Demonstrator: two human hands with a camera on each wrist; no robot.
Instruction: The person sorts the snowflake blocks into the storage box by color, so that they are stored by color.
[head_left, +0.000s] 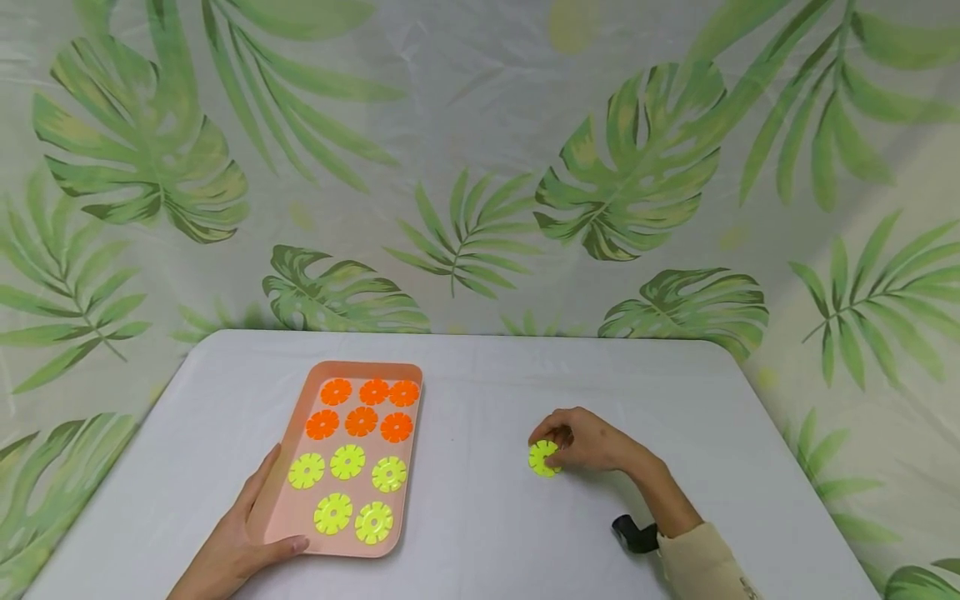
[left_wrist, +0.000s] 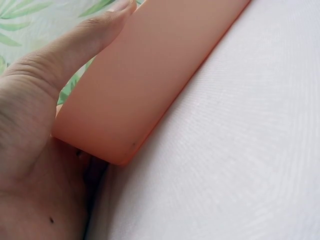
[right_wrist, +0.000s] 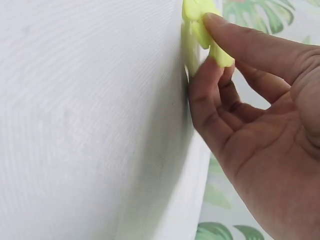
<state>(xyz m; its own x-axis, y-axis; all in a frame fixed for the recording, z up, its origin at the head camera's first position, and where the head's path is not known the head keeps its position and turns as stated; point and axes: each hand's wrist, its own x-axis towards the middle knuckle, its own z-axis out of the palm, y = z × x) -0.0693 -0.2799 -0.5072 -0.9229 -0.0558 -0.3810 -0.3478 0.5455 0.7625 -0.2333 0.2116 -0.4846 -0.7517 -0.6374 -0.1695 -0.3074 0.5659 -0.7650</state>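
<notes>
A pink shallow tray (head_left: 345, 543) lies on the left of the table, orange notched plastic discs (head_left: 362, 421) in its far half and yellow-green ones (head_left: 333, 513) in its near half. My left hand (head_left: 228, 546) grips the tray's near left corner, thumb at the near edge and fingers along the left side. In the left wrist view the thumb (left_wrist: 75, 52) lies along the tray wall (left_wrist: 140, 75). Right of the tray, my right hand (head_left: 594, 442) pinches a yellow-green notched disc (head_left: 540, 458) between thumb and fingers. The right wrist view shows this disc (right_wrist: 197, 10) close to the tabletop.
A white cloth (head_left: 480, 517) covers the table. Behind it hangs a curtain with green leaves (head_left: 465, 242). By the right wrist is a small black object (head_left: 634, 535), partly hidden by the forearm. White tabletop lies between the tray and the right hand.
</notes>
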